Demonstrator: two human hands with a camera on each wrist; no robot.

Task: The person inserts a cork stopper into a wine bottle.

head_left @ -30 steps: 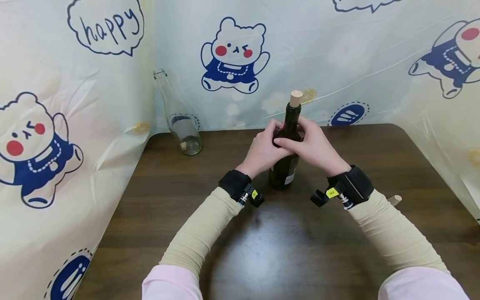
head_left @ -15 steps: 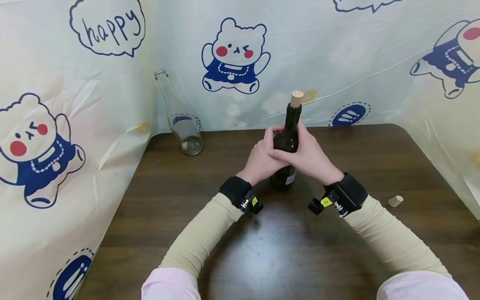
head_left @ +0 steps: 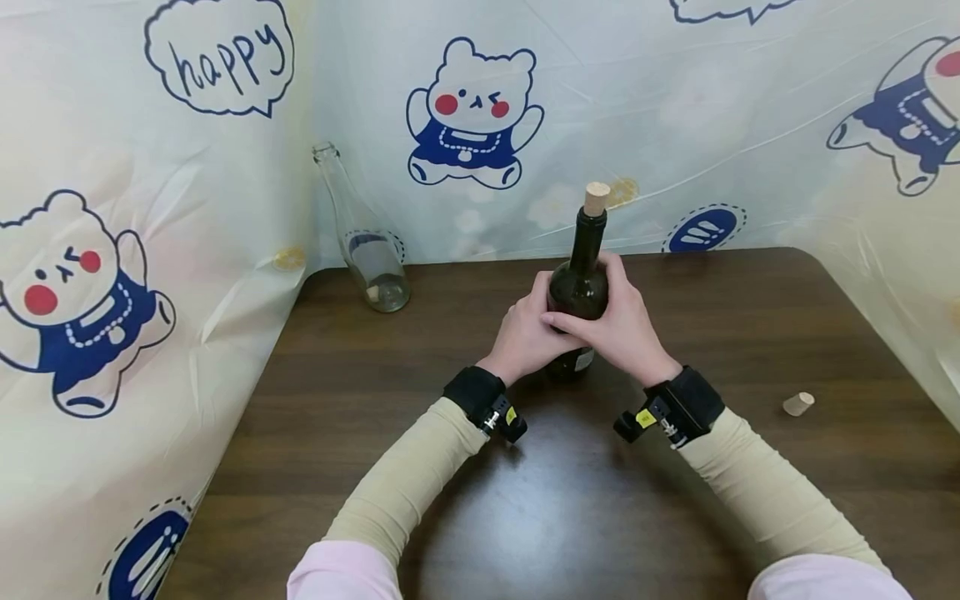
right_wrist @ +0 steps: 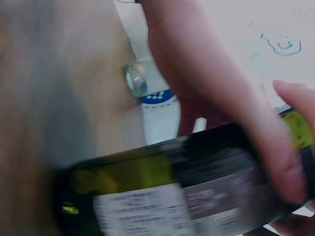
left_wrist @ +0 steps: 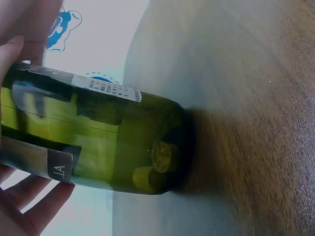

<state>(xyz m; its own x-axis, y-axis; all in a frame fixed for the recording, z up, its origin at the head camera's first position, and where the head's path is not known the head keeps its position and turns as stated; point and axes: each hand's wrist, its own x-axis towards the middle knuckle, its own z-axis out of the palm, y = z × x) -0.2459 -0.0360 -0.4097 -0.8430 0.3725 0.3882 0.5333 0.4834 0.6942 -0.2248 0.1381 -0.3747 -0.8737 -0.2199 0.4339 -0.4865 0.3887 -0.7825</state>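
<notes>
My left hand (head_left: 525, 333) and right hand (head_left: 627, 329) grip the green bottle (head_left: 579, 293).
It rests on the tabletop (head_left: 525, 500), both hands wrapped round its body; a cork (head_left: 597, 198) pokes from its mouth, two corks (left_wrist: 165, 156) show inside, a loose cork (head_left: 798, 404) lies to its right, a clear bottle (head_left: 367, 233) stands to its left.

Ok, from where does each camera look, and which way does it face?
Head: on the head, facing forward and down at the green wine bottle; left hand, right hand and forearms show.
Left wrist: on that wrist, facing the bottle's lower part sideways; fingers show.
Right wrist: on that wrist, facing its white label; part of a hand shows.
Shared: head and right wrist show the clear glass bottle.
</notes>
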